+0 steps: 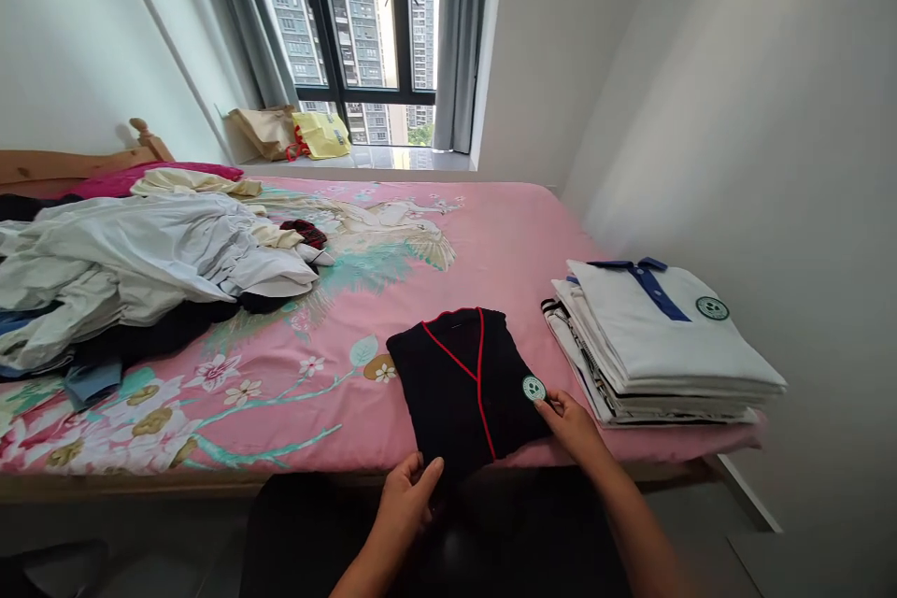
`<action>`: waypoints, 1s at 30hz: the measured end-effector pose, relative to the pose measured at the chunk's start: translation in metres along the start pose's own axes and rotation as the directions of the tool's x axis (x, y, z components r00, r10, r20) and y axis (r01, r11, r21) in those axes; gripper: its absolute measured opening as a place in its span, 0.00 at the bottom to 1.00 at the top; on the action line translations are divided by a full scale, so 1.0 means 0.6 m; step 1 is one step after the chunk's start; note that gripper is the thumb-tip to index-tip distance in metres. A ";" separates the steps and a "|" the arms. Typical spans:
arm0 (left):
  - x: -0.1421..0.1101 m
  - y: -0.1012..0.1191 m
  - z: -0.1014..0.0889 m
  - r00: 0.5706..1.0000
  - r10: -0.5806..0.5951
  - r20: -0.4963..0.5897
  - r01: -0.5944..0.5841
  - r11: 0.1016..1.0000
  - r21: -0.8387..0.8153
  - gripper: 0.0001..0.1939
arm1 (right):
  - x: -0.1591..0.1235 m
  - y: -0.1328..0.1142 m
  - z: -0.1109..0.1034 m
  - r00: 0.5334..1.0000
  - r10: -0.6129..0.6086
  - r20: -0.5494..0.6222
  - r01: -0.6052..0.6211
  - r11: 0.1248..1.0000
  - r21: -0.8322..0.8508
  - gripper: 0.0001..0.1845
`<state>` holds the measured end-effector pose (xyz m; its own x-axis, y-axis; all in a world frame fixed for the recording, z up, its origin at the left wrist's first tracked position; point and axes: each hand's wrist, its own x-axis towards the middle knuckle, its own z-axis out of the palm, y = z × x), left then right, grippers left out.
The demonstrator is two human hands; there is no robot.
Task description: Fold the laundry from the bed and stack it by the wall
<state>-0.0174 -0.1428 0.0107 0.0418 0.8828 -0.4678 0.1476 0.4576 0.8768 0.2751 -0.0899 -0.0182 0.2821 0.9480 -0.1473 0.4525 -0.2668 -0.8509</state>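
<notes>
A black V-neck top (pixel 448 383) with red piping and a round green-and-white badge lies folded at the bed's front edge. At its lower left corner, my left hand (pixel 408 497) has thumb and fingers closed on the black cloth. My right hand (pixel 569 420) pinches the garment's right side, just below the badge. Part of the top's near edge hangs by my dark-clothed lap and blends into it.
A neat stack of folded white shirts (pixel 665 346) with a navy collar on top stands at the bed's right. Loose clothes (pixel 161 248) are heaped on the left. The pink floral bedsheet (pixel 505 234) lies between them. Paper and yellow bags (pixel 320 135) rest on the windowsill.
</notes>
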 end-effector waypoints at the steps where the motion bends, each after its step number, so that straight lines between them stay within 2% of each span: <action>1: 0.001 -0.002 0.000 1.000 0.002 0.011 -0.002 1.000 -0.004 0.30 | -0.001 0.002 0.000 1.000 -0.001 0.006 0.001 1.000 0.009 0.22; 4: 0.001 -0.017 -0.007 0.999 0.041 -0.004 -0.041 0.999 0.020 0.29 | -0.010 0.004 -0.005 1.000 0.026 0.008 -0.026 0.999 -0.037 0.21; 6: -0.002 -0.021 -0.016 0.978 0.169 -0.123 -0.154 0.981 0.120 0.25 | -0.020 -0.006 -0.012 0.997 -0.018 -0.078 0.008 0.993 -0.120 0.21; 7: -0.004 -0.017 -0.020 0.945 0.276 -0.177 -0.241 0.950 0.199 0.21 | -0.025 -0.017 -0.013 0.987 -0.081 -0.141 0.057 0.985 -0.164 0.21; 9: -0.005 0.006 -0.022 0.830 0.525 -0.189 -0.434 0.820 0.373 0.15 | -0.033 -0.049 -0.010 0.935 -0.267 -0.234 0.212 0.949 -0.236 0.21; 11: 0.004 0.041 -0.014 0.715 0.698 -0.046 -0.577 0.626 0.524 0.15 | -0.036 -0.090 0.006 0.864 -0.447 -0.233 0.373 0.877 -0.302 0.22; 12: 0.013 0.058 -0.006 0.674 0.737 0.053 -0.618 0.523 0.586 0.17 | -0.034 -0.109 0.019 0.839 -0.506 -0.201 0.424 0.839 -0.342 0.24; 13: 0.024 0.073 0.003 0.651 0.745 0.142 -0.632 0.429 0.646 0.20 | -0.032 -0.126 0.035 0.829 -0.539 -0.150 0.452 0.803 -0.387 0.26; 14: 0.037 0.082 0.013 0.654 0.727 0.210 -0.618 0.352 0.703 0.23 | -0.028 -0.139 0.052 0.836 -0.543 -0.080 0.461 0.774 -0.434 0.27; 16: 0.063 0.086 0.030 0.709 0.652 0.268 -0.538 0.255 0.803 0.27 | -0.018 -0.154 0.086 0.877 -0.472 0.090 0.447 0.733 -0.513 0.30; 18: 0.083 0.077 0.040 0.765 0.589 0.263 -0.456 0.206 0.866 0.29 | -0.007 -0.159 0.111 0.900 -0.362 0.241 0.434 0.708 -0.557 0.31; 20: 0.094 0.070 0.041 0.784 0.562 0.264 -0.423 0.174 0.889 0.29 | 0.002 -0.161 0.121 0.899 -0.300 0.320 0.436 0.698 -0.568 0.31; 22: 0.099 0.074 0.036 0.786 0.558 0.266 -0.419 0.165 0.893 0.28 | 0.010 -0.168 0.120 0.905 -0.302 0.299 0.423 0.709 -0.564 0.31; 26: 0.118 0.101 0.021 0.793 0.574 0.202 -0.366 0.185 0.912 0.27 | 0.028 -0.174 0.123 0.916 -0.363 0.169 0.392 0.723 -0.569 0.36; 30: 0.145 0.112 0.014 0.832 0.525 0.178 -0.301 0.158 0.941 0.30 | 0.048 -0.159 0.145 0.918 -0.295 0.266 0.397 0.693 -0.601 0.38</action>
<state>0.0045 -0.0362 0.0283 0.2881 0.9563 0.0508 0.9402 -0.2925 0.1745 0.1663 -0.0219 0.0150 -0.0999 0.9948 -0.0181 0.9343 0.0875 -0.3456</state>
